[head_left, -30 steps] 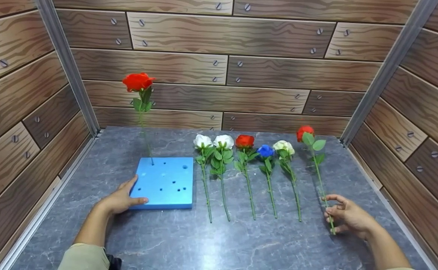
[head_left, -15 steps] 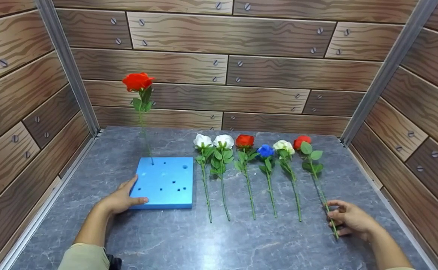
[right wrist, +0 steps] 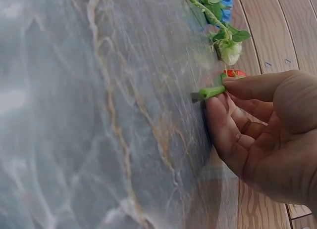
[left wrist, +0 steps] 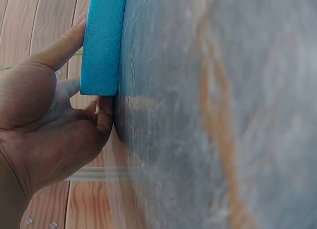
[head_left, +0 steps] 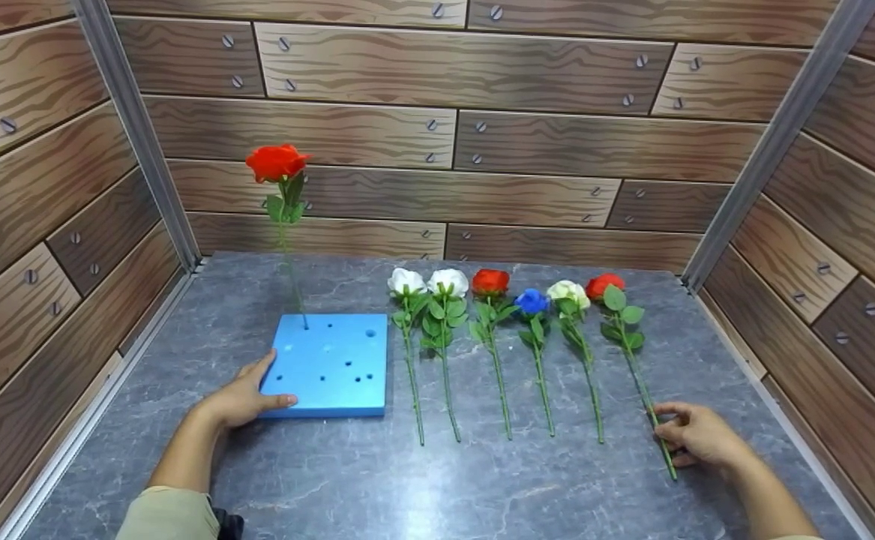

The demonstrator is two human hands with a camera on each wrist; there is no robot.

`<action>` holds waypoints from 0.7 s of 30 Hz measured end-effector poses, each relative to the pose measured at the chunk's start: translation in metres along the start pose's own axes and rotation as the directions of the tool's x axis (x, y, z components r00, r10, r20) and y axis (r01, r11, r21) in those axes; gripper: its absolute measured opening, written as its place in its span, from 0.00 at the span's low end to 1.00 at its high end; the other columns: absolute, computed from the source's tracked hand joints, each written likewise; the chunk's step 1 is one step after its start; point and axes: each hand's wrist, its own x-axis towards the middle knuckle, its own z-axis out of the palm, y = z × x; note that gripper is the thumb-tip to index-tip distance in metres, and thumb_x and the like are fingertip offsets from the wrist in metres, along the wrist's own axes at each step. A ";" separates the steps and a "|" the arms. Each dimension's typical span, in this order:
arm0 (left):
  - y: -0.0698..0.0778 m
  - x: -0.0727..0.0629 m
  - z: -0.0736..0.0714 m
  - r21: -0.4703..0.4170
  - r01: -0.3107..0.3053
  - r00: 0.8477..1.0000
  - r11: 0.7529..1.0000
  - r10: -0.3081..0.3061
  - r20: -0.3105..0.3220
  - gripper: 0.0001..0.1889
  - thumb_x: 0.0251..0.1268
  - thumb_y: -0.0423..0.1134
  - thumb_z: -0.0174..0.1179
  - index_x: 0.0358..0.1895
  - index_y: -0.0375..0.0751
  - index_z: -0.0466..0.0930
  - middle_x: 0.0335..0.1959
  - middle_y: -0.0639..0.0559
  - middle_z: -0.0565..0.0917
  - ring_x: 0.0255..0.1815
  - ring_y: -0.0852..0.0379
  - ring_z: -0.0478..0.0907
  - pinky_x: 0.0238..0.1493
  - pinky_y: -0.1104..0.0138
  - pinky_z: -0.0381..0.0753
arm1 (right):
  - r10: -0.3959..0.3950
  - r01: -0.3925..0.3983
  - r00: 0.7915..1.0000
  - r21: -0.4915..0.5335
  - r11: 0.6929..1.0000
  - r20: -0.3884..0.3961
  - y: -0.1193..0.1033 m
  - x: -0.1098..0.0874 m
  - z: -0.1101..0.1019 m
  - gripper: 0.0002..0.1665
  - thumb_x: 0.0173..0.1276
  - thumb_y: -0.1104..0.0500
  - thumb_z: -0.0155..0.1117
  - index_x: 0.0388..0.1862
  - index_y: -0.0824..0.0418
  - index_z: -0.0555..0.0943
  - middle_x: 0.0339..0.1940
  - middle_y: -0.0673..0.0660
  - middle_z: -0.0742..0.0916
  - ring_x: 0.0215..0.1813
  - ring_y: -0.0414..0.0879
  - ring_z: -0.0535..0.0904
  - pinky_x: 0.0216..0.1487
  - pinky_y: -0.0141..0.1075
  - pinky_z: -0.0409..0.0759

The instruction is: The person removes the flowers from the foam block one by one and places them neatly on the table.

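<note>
A blue foam block (head_left: 325, 367) with several holes in its top lies on the table at left. My left hand (head_left: 238, 397) grips its left edge, thumb on top near the front corner; the left wrist view shows fingers against its side. One red rose (head_left: 277, 163) stands upright in a back hole of the block. At far right, my right hand (head_left: 699, 436) pinches the lower stem of another red rose (head_left: 603, 286) between thumb and fingers. That rose lies along the table, its head toward the back. In the right wrist view its cut green stem end (right wrist: 212, 92) shows.
Between block and right hand lie two white roses (head_left: 406, 283), a red rose (head_left: 490, 283), a blue rose (head_left: 532, 301) and a cream rose (head_left: 568, 294) in a row, stems toward me. Wood-patterned walls (head_left: 452, 139) enclose the grey marbled table (head_left: 482, 495) on three sides.
The right-hand rose has come down from a raised tilt to the table, its head lowering and its stem end shifting slightly toward me. The left hand and the block have stayed put.
</note>
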 end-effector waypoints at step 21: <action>0.000 0.000 0.000 0.003 -0.002 1.000 1.000 0.002 0.002 0.64 0.71 0.60 0.71 0.91 0.44 0.31 0.87 0.21 0.32 0.86 0.14 0.31 0.82 0.22 0.45 | 0.014 -0.018 0.999 -0.089 0.996 -0.049 0.000 0.004 0.000 0.37 0.78 0.63 0.68 0.79 0.76 0.68 0.40 0.56 0.86 0.37 0.45 0.82 0.33 0.40 0.90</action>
